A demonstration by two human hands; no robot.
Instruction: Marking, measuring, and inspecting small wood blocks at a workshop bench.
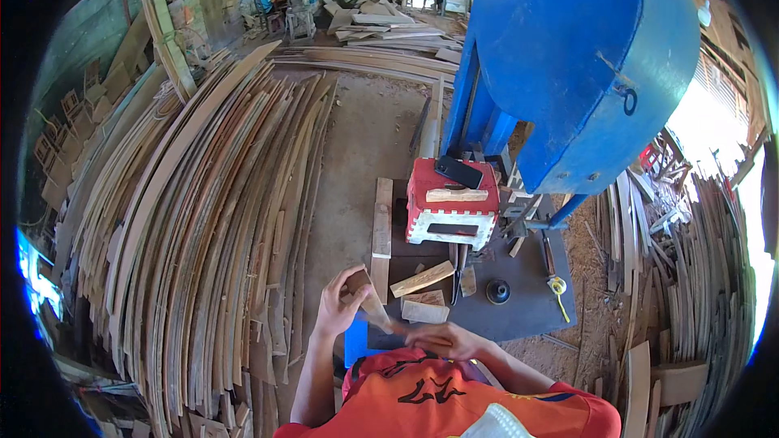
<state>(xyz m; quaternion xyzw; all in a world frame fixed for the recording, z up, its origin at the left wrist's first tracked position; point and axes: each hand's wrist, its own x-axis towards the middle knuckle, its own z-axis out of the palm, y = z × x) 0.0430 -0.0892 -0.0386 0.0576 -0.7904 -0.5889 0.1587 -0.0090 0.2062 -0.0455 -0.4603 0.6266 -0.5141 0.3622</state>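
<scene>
My left hand (337,305) is closed around a short piece of wood (372,307), tilted and held in front of the dark worktable's near left corner. To its right, close to my shirt, my right hand (450,341) is closed on a slim brown stick-like piece (400,328); the fingers partly cover it, so its kind is unclear. The two pieces lie close together, and I cannot tell whether they touch. Nearby on the table (519,308) are a longer pale wood offcut (422,278) and a small wood block (425,308).
A tall blue machine (568,73) rises over the table's far side. A red-and-white step stool (451,219) bears a phone (458,171) and a wood piece (457,195). A round black object (497,291) and yellow tape measure (557,285) lie right. Long boards (211,251) fill the left.
</scene>
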